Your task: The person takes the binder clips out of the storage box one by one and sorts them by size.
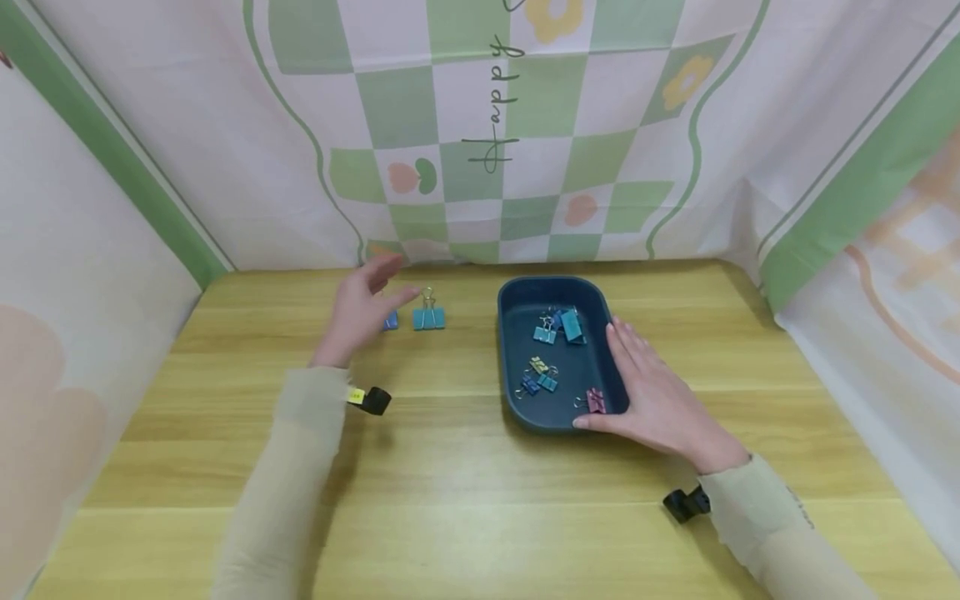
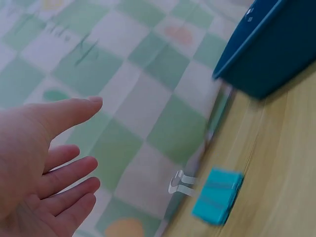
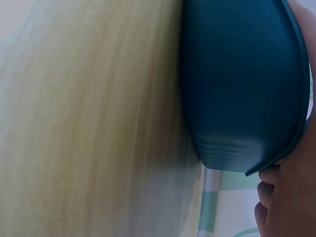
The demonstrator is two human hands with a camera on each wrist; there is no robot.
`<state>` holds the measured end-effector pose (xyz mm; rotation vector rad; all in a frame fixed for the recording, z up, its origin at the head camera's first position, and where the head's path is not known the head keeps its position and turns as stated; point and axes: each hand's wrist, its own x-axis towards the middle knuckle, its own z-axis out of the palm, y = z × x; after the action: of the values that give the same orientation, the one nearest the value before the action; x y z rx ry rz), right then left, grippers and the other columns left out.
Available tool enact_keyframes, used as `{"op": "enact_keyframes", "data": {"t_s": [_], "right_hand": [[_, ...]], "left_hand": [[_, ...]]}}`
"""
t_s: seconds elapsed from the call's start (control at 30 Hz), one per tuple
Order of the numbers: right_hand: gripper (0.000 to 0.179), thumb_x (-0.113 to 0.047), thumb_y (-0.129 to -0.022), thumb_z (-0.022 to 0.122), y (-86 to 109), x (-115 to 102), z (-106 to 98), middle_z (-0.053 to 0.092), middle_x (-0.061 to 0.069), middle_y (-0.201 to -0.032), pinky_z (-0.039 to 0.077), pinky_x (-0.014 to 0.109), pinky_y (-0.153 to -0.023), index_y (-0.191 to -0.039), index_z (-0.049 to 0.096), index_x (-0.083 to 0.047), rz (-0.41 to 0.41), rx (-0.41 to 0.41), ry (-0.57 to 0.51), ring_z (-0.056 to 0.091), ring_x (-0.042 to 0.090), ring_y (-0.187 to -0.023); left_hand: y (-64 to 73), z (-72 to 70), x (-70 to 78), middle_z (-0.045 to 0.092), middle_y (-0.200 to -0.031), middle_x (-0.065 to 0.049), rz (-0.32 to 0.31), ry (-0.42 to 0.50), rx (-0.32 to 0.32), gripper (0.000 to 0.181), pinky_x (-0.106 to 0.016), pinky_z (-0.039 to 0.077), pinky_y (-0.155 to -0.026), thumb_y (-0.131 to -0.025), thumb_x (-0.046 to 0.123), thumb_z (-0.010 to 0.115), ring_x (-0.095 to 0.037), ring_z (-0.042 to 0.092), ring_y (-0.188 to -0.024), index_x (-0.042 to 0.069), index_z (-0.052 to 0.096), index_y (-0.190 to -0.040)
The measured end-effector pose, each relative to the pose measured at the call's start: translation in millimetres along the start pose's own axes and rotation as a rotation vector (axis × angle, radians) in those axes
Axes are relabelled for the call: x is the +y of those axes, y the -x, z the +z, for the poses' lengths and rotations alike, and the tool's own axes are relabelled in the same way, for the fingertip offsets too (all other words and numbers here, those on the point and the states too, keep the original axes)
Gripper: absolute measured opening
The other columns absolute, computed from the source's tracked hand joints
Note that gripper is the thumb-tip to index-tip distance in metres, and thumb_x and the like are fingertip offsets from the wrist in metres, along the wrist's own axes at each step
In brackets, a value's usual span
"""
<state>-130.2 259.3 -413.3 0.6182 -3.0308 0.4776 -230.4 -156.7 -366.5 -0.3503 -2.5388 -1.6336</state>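
Note:
My left hand point(image 1: 360, 308), fingers apart and nothing between them, hovers at the table's back left. A blue binder clip point(image 1: 391, 320) lies partly hidden behind it, and a teal binder clip point(image 1: 429, 318) lies just right of its thumb. In the left wrist view the palm and loosely bent fingers show, with the teal clip point(image 2: 217, 196) apart from them. My right hand point(image 1: 660, 396) rests along the near right corner of a dark blue tray point(image 1: 508, 358), fingers straight against the right side and thumb over the front rim. Several small binder clips point(image 1: 547, 382) lie inside, including a pink one point(image 1: 596, 401).
The wooden table point(image 1: 442, 500) ends at a checked curtain point(image 1: 465, 175) at the back. More cloth point(image 1: 97, 250) hangs at both sides. Black camera mounts point(image 1: 375, 401) stick out from both wrists.

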Motion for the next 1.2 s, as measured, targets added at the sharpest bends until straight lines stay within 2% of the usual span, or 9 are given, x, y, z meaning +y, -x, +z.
{"op": "enact_keyframes", "data": {"t_s": [0.27, 0.43, 0.77, 0.87, 1.0, 1.2], "right_hand": [[0.132, -0.079, -0.077, 0.068, -0.4, -0.5, -0.9, -0.003, 0.014, -0.169, 0.01, 0.049, -0.122, -0.162, 0.001, -0.004, -0.008, -0.007, 0.012, 0.001, 0.03, -0.154], [0.133, -0.08, -0.076, 0.068, -0.8, 0.2, -0.5, -0.002, 0.013, -0.169, 0.011, 0.048, -0.122, -0.162, 0.001, -0.004, -0.004, -0.007, 0.014, 0.0, 0.029, -0.154], [0.133, -0.08, -0.076, 0.068, -1.2, 0.6, -0.3, -0.002, 0.012, -0.169, 0.013, 0.051, -0.122, -0.163, 0.0, -0.006, 0.01, -0.012, 0.006, 0.0, 0.028, -0.154], [0.133, -0.081, -0.075, 0.068, -1.4, 0.8, -0.4, -0.002, 0.011, -0.169, 0.013, 0.049, -0.122, -0.163, 0.0, -0.007, 0.021, -0.018, 0.005, -0.001, 0.026, -0.154], [0.133, -0.081, -0.075, 0.068, -1.3, 1.3, -0.1, -0.002, 0.01, -0.169, 0.012, 0.049, -0.122, -0.163, 0.0, -0.008, 0.022, -0.021, 0.005, -0.001, 0.025, -0.154], [0.132, -0.079, -0.076, 0.068, -0.7, 1.9, -0.1, 0.001, 0.014, -0.169, 0.013, 0.05, -0.122, -0.163, 0.002, -0.005, -0.002, 0.0, 0.007, 0.002, 0.029, -0.154]], "left_hand": [[2.0, 35.1, 17.5, 0.059, -0.142, -0.004, 0.054, 0.021, -0.074, 0.064, -0.029, 0.037, -0.111, -0.092, 0.035, 0.078, -0.019, 0.05, -0.134, 0.011, 0.055, -0.146], [1.8, 62.9, 22.1, 0.06, -0.141, -0.006, 0.09, 0.044, -0.125, 0.064, -0.027, 0.038, -0.11, -0.089, 0.03, 0.082, -0.017, 0.053, -0.131, 0.01, 0.056, -0.144], [10.8, 115.8, 29.9, 0.057, -0.145, -0.006, 0.083, 0.069, -0.253, 0.074, -0.029, 0.04, -0.109, -0.084, 0.037, 0.085, -0.017, 0.051, -0.133, 0.012, 0.054, -0.147], [15.3, 127.8, 34.6, 0.057, -0.145, -0.001, 0.087, 0.055, -0.272, 0.074, -0.029, 0.042, -0.108, -0.084, 0.038, 0.086, -0.017, 0.052, -0.133, 0.014, 0.055, -0.147], [21.1, 141.3, 39.6, 0.057, -0.144, 0.002, 0.097, 0.058, -0.297, 0.075, -0.031, 0.043, -0.107, -0.083, 0.037, 0.087, -0.021, 0.054, -0.132, 0.011, 0.055, -0.146], [25.9, 156.1, 46.2, 0.057, -0.145, -0.006, 0.123, 0.099, -0.327, 0.073, -0.033, 0.043, -0.108, -0.083, 0.029, 0.088, -0.025, 0.054, -0.132, 0.006, 0.055, -0.145]]}}
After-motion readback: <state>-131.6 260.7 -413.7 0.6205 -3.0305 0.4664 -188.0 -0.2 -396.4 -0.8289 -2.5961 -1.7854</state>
